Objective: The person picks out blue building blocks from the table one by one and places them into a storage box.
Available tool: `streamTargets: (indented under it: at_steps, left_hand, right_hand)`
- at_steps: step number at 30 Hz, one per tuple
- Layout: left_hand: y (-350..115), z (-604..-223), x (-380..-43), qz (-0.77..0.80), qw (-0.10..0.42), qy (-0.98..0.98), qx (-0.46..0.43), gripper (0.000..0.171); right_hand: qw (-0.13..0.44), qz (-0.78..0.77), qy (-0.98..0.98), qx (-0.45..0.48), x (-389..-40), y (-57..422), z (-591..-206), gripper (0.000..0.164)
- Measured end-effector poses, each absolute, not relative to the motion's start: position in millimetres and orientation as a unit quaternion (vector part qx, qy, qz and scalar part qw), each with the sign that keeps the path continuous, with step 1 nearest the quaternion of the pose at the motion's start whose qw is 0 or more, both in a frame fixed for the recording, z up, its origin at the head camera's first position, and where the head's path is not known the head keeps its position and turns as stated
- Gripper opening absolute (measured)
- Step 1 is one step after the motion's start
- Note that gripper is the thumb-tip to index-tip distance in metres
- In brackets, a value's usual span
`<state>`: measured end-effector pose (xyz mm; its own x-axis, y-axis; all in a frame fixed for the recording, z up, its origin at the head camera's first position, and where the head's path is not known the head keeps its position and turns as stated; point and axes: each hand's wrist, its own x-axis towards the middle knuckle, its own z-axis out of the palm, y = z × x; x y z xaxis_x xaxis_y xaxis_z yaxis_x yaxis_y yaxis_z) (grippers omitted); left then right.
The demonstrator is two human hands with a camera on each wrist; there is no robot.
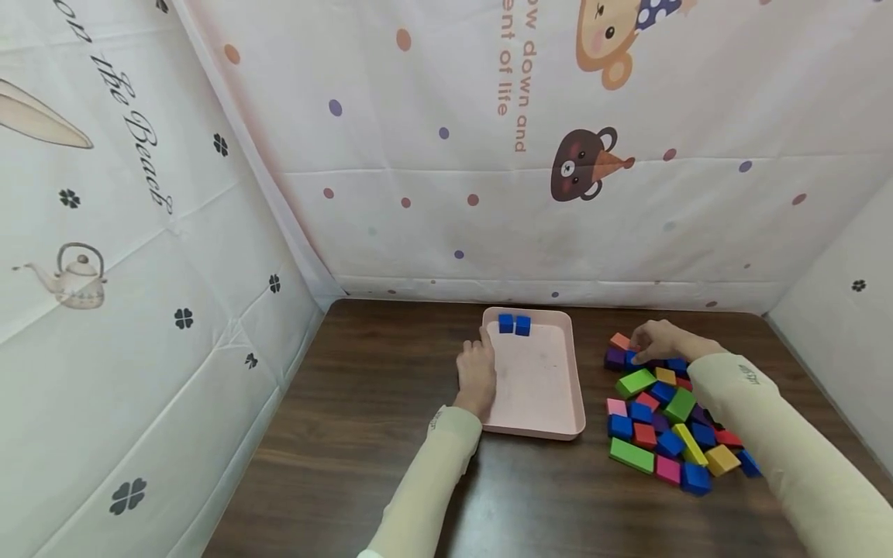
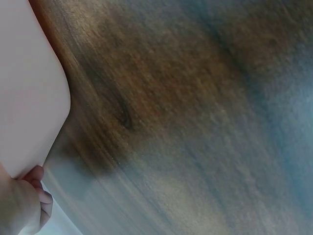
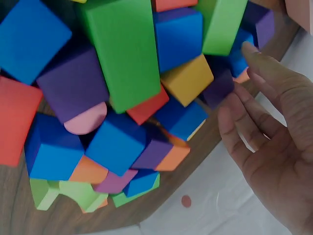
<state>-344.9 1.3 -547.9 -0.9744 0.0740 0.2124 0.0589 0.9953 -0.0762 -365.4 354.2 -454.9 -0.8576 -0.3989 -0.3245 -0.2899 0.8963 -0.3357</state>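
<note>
A pink tray (image 1: 533, 387) lies on the table, with two blue cubes (image 1: 522, 325) side by side near its far left corner. My left hand (image 1: 477, 377) grips the tray's left rim; curled fingers (image 2: 44, 203) show against the tray edge in the left wrist view. At the far left of a pile of coloured blocks, my right hand (image 1: 659, 341) reaches down to a blue block (image 1: 631, 359). Its thumb and fingers close in at that block's sides, and a purple block (image 3: 218, 88) sits close to the fingertips. The hand (image 3: 279, 142) partly hides the blue block.
Green, red, yellow, orange, pink, purple and blue blocks crowd together right of the tray, some stacked; a long green block (image 1: 632, 456) lies at the near edge. Printed white cloth (image 1: 432, 232) stands behind the brown table (image 1: 349, 434) and along both sides.
</note>
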Motion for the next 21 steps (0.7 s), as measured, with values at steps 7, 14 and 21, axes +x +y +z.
streamTargets:
  at_steps: [7,14,21]
  left_hand:
    - [-1,-547,-346,0.034,0.112,-0.993,-0.034,0.075]
    - [1,-547,-343,0.031,0.093,-0.995,-0.037,0.078]
    - [-4,-549,-345,0.040,0.098,-0.994,-0.034,0.079]
  right_hand:
    - [0.200,-0.126,0.947,-0.219,-370,339,-456,0.028]
    - [0.216,-0.082,0.953,-0.198,-362,329,-460,0.037]
    - [0.222,-0.064,0.952,-0.202,-368,322,-453,0.034]
